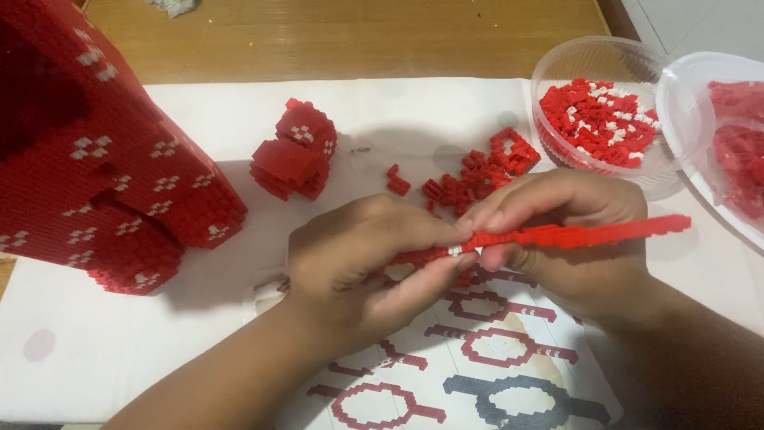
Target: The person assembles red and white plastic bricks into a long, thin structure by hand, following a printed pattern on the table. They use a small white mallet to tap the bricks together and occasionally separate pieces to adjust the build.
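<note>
Both hands mid-desk over patterned sheet (493, 350). Left hand (358, 263) and right hand (573, 231) each pinch long red brick strip (589, 233), grip clenched round it. Strip runs level, poking right toward clear tub (557, 72) of red bricks. Big red brick model (103, 159) far left.

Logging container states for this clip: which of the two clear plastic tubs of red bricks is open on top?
The round tub nearer the hands, with its red and white bricks exposed. The other tub, at the right edge, has its red bricks lying under clear plastic.
</note>
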